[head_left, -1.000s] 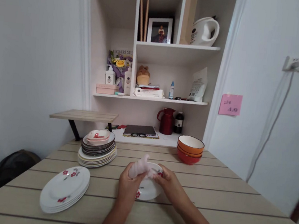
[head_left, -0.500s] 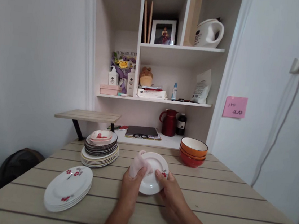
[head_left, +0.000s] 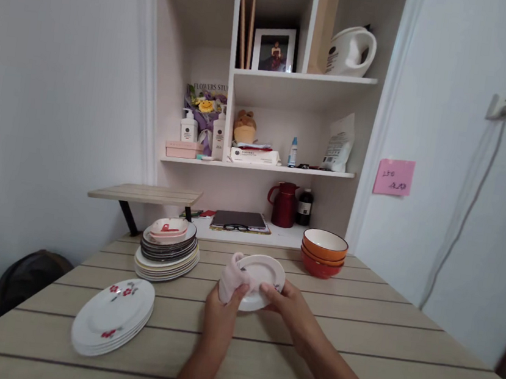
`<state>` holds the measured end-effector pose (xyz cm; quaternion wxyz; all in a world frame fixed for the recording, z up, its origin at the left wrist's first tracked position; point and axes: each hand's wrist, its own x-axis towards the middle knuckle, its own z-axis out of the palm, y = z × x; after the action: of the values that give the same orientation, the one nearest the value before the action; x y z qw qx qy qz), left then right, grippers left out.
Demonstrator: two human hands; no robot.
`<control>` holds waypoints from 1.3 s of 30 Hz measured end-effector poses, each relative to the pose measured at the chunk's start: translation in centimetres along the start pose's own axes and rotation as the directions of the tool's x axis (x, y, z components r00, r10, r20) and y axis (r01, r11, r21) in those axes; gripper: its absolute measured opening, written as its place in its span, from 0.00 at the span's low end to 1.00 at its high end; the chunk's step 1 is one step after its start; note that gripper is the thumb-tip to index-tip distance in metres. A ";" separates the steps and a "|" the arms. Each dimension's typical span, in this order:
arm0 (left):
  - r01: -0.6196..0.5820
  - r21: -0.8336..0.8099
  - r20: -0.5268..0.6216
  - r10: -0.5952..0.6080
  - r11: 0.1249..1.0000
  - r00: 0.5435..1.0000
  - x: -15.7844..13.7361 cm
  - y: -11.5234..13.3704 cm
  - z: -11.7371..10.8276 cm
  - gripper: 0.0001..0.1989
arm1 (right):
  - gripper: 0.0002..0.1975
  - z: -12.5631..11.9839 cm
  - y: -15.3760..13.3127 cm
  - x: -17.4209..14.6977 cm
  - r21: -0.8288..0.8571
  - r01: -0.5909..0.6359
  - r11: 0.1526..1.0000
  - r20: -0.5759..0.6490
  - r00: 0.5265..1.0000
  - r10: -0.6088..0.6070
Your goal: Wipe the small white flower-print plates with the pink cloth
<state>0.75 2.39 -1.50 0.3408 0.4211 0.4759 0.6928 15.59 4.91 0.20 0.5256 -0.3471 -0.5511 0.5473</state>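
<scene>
A small white plate (head_left: 265, 272) is held above the middle of the table, tilted toward me. My left hand (head_left: 224, 306) is closed on a pale pink cloth (head_left: 231, 278), which wraps over the plate's left rim and part of its face. On the right side, my right hand (head_left: 289, 304) grips the rim, thumb on top and fingers underneath, mostly hidden. To the left lies a stack of white plates (head_left: 115, 314) with red flowers. Behind it stands a taller mixed stack of plates (head_left: 167, 259), topped by small pink-rimmed dishes (head_left: 169, 228).
Orange and red bowls (head_left: 323, 253) are stacked at the table's back right. A small raised wooden shelf (head_left: 146, 193) stands at the back left. Behind the table, a white shelf unit holds a dark red jug (head_left: 284, 204), a dark bottle (head_left: 305, 207) and glasses (head_left: 236, 227).
The plate has tipped flatter, and my right hand has shifted along its rim. The cloth in my left hand now covers more of the plate's left side. The view has shifted slightly.
</scene>
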 end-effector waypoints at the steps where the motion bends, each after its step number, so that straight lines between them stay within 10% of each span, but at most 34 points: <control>1: -0.026 0.021 0.005 0.026 0.999 1.000 0.0 0.1 0.0 0.20 | 0.19 -0.5 0.0 0.2 -0.089 0.051 0.995 0.020 0.999 -0.049; 8: -0.264 0.122 0.108 0.252 0.957 0.962 0.0 0.0 -0.3 0.12 | 0.12 -2.8 0.3 1.2 -0.452 0.231 0.862 0.045 0.971 -0.237; 25: -0.563 0.198 0.187 0.533 0.802 0.825 -0.3 0.1 -0.8 0.13 | 0.06 -2.4 -1.8 -0.1 -0.708 0.393 0.587 0.054 0.859 -0.509; 32: -0.518 0.193 0.204 0.482 0.833 0.852 -0.3 0.0 -0.7 0.13 | 0.04 -2.0 -2.2 -0.2 -0.649 0.423 0.632 0.132 0.881 -0.454; 39: -0.207 -0.001 0.101 0.206 0.978 0.973 0.0 0.4 -0.1 0.11 | 0.06 -1.0 -1.0 -0.3 -0.277 0.273 0.921 0.052 0.962 -0.270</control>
<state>0.62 2.22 -1.13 0.2886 0.5040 0.4152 0.7002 16.81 4.67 0.99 0.5380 -0.3351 -0.6694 0.3875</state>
